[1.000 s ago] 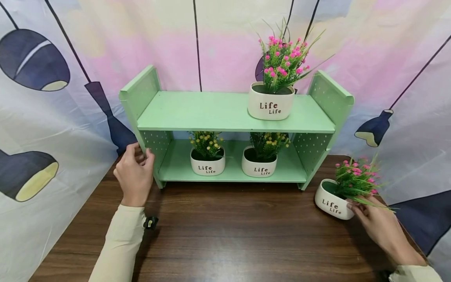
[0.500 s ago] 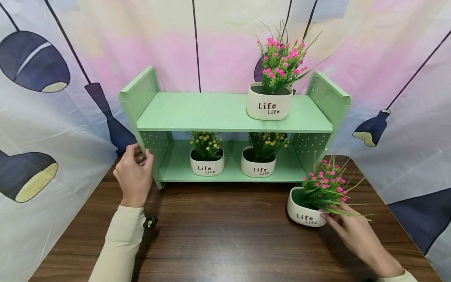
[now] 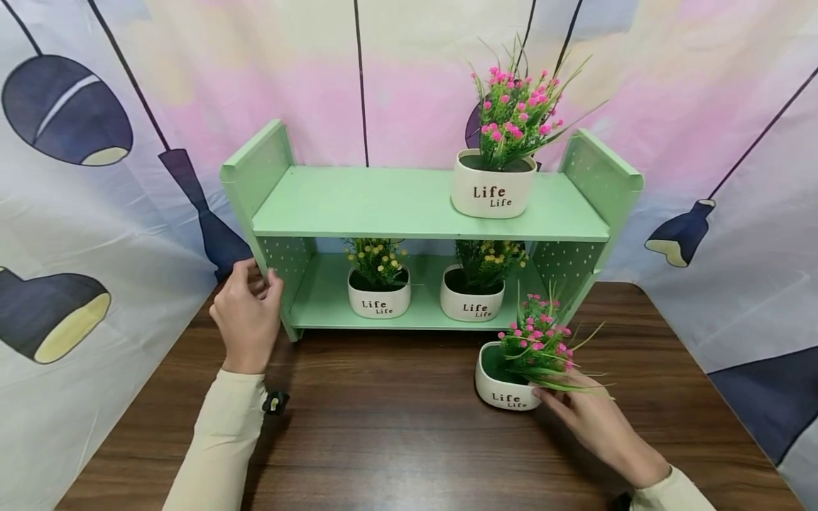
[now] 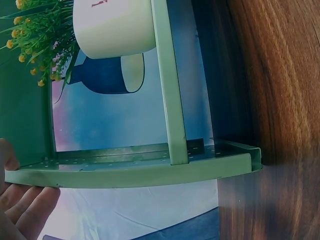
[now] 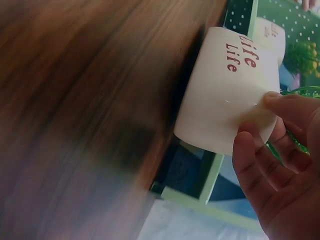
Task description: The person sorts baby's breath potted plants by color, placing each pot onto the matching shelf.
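My right hand (image 3: 597, 422) pinches the right end of a white oval flowerpot (image 3: 505, 394) with pink flowers. The pot is tilted slightly, in front of the shelf; whether it touches the table cannot be told. In the right wrist view, the thumb presses on the pot's wall (image 5: 225, 95) beside the "Life" lettering. At the far left, my left hand (image 3: 248, 316) holds the side panel of a green two-tier shelf (image 3: 358, 202). The left wrist view has the thumb on one face of that panel (image 4: 115, 178) and the fingers (image 4: 35, 210) on the other.
A pink-flowered pot (image 3: 492, 191) stands on the upper tier, right of middle. Two yellow-flowered pots, a left one (image 3: 380, 301) and a right one (image 3: 471, 305), sit on the lower tier. Brown wooden table (image 3: 383, 440) lies beneath; a printed curtain (image 3: 415, 85) hangs behind.
My right hand has carried the pink-flowered pot leftward from the table's right side to the front of the shelf. The left hand keeps its hold on the side panel.
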The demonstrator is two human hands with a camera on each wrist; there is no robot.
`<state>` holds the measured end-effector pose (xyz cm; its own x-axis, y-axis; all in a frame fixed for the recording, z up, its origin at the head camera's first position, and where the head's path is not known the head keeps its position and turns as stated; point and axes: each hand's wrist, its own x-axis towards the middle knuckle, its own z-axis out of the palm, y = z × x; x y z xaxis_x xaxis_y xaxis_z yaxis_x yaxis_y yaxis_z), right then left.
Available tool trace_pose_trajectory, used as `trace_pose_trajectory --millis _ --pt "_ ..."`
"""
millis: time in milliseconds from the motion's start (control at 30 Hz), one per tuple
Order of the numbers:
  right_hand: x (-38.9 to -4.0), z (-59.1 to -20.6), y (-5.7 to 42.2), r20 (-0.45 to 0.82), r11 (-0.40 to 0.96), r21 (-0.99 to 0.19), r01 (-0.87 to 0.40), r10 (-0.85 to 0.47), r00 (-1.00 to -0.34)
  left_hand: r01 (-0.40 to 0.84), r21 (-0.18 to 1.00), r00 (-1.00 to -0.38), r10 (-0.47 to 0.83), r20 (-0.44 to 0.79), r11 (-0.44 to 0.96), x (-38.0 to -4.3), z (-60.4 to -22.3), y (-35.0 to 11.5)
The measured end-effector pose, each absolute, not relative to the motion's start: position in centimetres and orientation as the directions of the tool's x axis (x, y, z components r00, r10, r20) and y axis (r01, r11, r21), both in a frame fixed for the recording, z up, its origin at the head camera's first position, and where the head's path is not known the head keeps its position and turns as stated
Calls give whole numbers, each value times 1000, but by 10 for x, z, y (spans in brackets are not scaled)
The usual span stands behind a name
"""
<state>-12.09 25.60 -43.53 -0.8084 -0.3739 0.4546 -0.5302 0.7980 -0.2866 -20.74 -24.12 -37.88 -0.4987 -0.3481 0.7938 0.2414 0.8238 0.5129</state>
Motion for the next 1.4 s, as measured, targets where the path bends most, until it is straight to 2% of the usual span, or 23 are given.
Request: trace_pose_trajectory --millis 200,333,433,567,633,867,1067,1233,1400 --pt "-128 -443 244 523 749 -262 -609 -420 -742 243 512 -486 -353 799 824 -208 -380 -240" --pt "-131 -447 243 562 697 -296 -653 -426 -709 250 511 -479 -354 803 822 -209 -379 -239" --pt "-129 -447 248 490 664 -421 -618 -407 -771 255 505 -473 -349 809 825 -209 -379 -239" --pt "-122 -443 255 280 653 -607 -452 -356 -891 254 501 -467 -348 813 828 -210 -379 -239" --pt "-121 -442 257 225 653 -641 -403 -343 -912 251 503 -465 -353 812 827 -210 -379 -239" --pt "-123 -445 255 326 627 -622 -468 -337 -883 245 506 -466 -358 809 827 -210 -378 -238" --pt "-128 -446 245 317 596 -680 -427 -286 -904 241 523 -475 -370 798 818 -208 -379 -240" --pt "-131 -445 236 378 648 -616 -449 -256 -889 242 524 -495 -361 791 817 -209 -380 -241" --pt "-131 -444 230 462 659 -546 -518 -279 -842 247 521 -501 -352 791 817 -209 -379 -240"
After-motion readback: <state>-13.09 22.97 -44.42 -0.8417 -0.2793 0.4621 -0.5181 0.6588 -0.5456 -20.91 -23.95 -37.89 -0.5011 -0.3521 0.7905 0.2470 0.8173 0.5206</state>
